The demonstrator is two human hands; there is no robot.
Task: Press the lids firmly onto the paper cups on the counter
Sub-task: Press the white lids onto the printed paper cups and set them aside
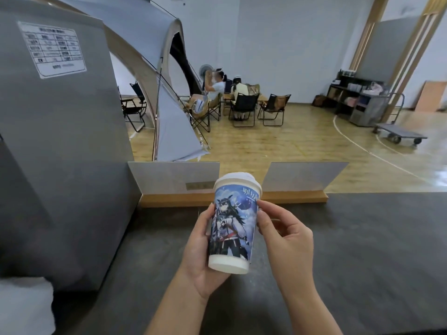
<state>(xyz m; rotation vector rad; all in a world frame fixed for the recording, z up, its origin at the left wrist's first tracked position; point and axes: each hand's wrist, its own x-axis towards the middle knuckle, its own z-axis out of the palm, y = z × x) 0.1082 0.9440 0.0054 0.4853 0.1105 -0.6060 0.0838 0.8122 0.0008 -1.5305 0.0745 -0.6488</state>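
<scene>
One dark worktop (pixel 362 250) fills the lower half of the view, with a tall grey metal cabinet (pixel 60 153) standing on its left side; a white label (pixel 52 48) on the cabinet carries a grid of print too blurred to read. At the far edge of the worktop a wooden base (pixel 290 197) holds two upright white panels (pixel 304 176), and a small tan plate on the left panel is unreadable. Held above the worktop, well clear of its surface, is a paper cup (pixel 233 226) tilted slightly toward the camera, printed with a blue sky and a dark-haired cartoon figure in a white coat; pale characters near its top right cannot be made out. A white lid (pixel 237 181) sits on its rim. The left hand (pixel 202 252) curls around the cup's lower left side and base, gripping it. The right hand (pixel 283 234) is just beside the cup on its right, its thumb touching the cup's wall and the other fingers loosely curled behind.
</scene>
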